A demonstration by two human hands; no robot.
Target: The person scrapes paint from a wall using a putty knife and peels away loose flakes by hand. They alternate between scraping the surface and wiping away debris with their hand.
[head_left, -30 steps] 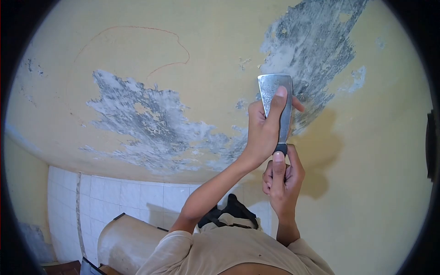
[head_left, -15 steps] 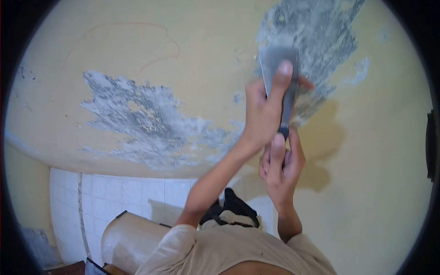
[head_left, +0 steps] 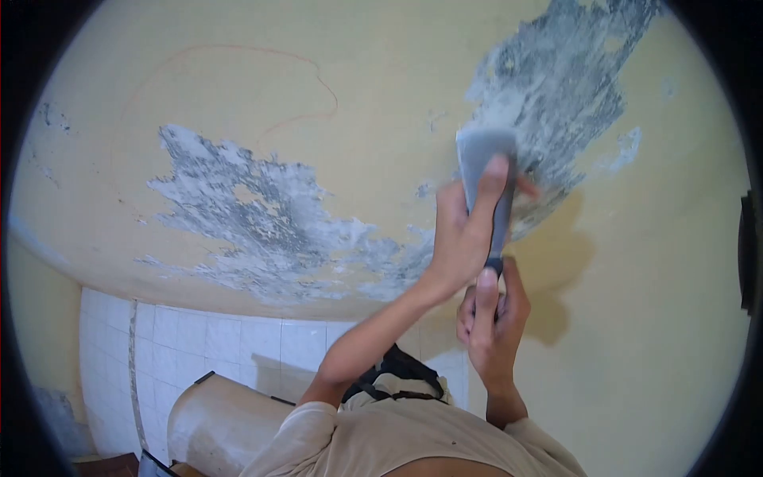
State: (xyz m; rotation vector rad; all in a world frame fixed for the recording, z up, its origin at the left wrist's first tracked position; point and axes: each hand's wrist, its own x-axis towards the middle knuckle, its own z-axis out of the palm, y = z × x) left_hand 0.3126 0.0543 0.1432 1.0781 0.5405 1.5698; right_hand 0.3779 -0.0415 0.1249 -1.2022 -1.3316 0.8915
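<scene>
A metal scraper (head_left: 483,155) with a wide blade lies against the yellow wall (head_left: 381,95), its blade edge at the lower left border of a grey patch of bare plaster (head_left: 556,79). My left hand (head_left: 463,230) grips the blade part, with the thumb flat on its face and the fingers partly hidden behind it. Below it, my right hand (head_left: 494,318) is closed round the dark handle, thumb on top. A second patch of stripped plaster (head_left: 270,215) spreads over the wall to the left of my hands.
White floor tiles (head_left: 246,342) show beneath the wall. A beige rounded object (head_left: 218,421) stands at the lower left, beside dark items. A dark object (head_left: 745,254) is at the right edge. A thin reddish line (head_left: 318,75) curves across the upper wall.
Both hands and the scraper have moved down in the view, away from the upper part of the right grey patch. The wall patches appear shifted slightly to the right.
</scene>
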